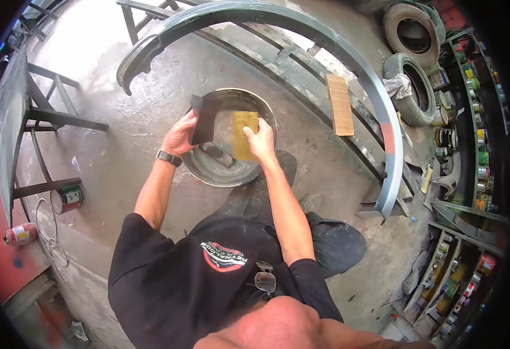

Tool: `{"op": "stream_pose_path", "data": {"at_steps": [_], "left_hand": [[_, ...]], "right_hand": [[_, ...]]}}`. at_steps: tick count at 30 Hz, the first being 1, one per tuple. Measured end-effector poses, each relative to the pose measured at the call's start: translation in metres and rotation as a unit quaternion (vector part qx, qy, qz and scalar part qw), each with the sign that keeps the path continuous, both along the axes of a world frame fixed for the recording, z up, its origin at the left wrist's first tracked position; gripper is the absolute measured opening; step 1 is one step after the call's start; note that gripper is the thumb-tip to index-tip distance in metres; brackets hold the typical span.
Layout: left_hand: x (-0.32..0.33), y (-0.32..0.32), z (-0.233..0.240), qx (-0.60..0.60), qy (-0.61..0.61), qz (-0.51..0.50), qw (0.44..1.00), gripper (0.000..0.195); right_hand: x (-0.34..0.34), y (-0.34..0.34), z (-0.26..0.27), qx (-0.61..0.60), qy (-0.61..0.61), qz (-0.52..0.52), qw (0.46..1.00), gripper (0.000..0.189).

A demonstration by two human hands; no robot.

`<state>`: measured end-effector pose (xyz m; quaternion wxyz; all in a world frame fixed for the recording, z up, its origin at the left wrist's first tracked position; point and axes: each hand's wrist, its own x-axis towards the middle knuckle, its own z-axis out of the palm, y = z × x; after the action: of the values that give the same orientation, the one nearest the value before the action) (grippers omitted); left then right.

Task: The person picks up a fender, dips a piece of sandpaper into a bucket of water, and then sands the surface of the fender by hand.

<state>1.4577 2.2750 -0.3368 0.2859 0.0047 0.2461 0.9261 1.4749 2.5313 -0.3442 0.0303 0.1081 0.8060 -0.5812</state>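
Observation:
My left hand (180,134) grips a dark sheet of sandpaper (207,120) by its left edge. In my right hand (261,140) is a yellowish-brown sheet (245,135), apparently sandpaper with its printed backing up, pinched under the thumb. Both sheets are above a round, worn basin (220,178) on the floor in front of me. A dark, flat block-like piece (216,153) lies inside the basin, partly hidden by the sheets.
Beyond the basin, a grey curved wheel-arch trim (324,39) rests on a metal frame (276,80), with a wooden block (340,104) beside it. Tyres (409,89) and shelves of cans (477,144) line the right. A panel on a stand (13,126) is left.

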Motion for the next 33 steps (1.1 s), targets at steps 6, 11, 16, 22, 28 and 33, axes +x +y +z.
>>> {"op": "stream_pose_path", "data": {"at_steps": [6,11,16,22,28,33], "left_hand": [[-0.026,-0.006,-0.013,-0.226,0.098,-0.189,0.951,0.048],[-0.026,0.008,-0.011,-0.527,0.236,-0.073,0.813,0.053],[0.003,0.034,-0.034,-0.312,-0.019,-0.04,0.949,0.052],[0.017,0.049,-0.005,-0.027,-0.114,0.028,0.993,0.07],[0.019,0.034,-0.045,-0.113,-0.126,0.05,0.984,0.045],[0.026,0.034,-0.037,-0.251,-0.039,0.094,0.963,0.044]], "right_hand": [[0.004,-0.007,-0.004,-0.138,0.08,0.107,0.981,0.034],[0.022,-0.006,0.022,-0.067,0.109,0.123,0.984,0.027],[0.033,-0.038,0.041,0.122,0.233,0.17,0.95,0.022],[0.033,-0.038,0.04,0.156,0.256,0.164,0.94,0.024],[0.029,-0.024,0.102,-0.048,0.123,0.176,0.975,0.027],[0.022,-0.018,0.113,-0.321,0.04,0.215,0.922,0.036]]}}
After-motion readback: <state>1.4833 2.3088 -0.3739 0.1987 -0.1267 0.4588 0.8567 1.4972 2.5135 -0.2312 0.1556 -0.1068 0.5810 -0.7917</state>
